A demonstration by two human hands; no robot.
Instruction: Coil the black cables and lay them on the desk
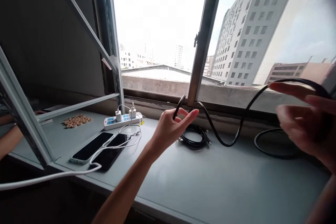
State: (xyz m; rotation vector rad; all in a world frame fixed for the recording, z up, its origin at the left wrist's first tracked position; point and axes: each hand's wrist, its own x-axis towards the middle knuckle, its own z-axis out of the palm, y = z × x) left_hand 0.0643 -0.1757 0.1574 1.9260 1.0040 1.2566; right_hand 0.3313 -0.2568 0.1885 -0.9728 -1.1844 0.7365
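A black cable (227, 145) hangs in a sagging curve between my two hands, above the grey table. My left hand (173, 125) is closed on it, thumb and fingers pinching, with a short bent piece rising above the fingers. At the right edge, my right hand (301, 122) is blurred and partly dark; the cable arches over its raised forefinger, and its fingers grip the cable. A further black loop (265, 152) hangs below and left of that hand. Beyond my left hand, a coiled black cable (194, 145) lies on the table near the window.
Left of my arm lie two phones (91, 148) with white charging cables (97, 152) running across them. A white power strip (123, 121) holds two chargers. Wooden pieces (77, 121) are piled beyond a metal frame post (31, 126). Another person's arm (10, 141) shows at far left.
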